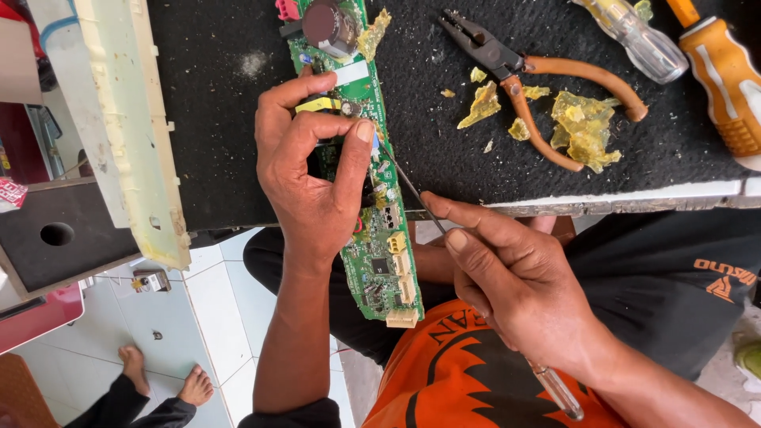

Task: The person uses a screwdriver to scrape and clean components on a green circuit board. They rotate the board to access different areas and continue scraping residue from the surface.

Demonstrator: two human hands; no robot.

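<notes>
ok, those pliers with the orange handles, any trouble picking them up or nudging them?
The pliers are probably stiff and fairly heavy for their size, being metal-jawed. They lie flat on the dark mat, so rolling seems unlikely. Handles are spread, so they may swing at the pivot when lifted.

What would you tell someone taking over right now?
Left hand pinches the long green circuit board, which hangs over the edge of the black mat.
Right hand holds a thin screwdriver, its tip on the board near the left thumb.
Pliers lie on the mat among yellowish resin scraps.
Done: some resin chipped off.
Left: resin still sits at the board's far end.
</notes>
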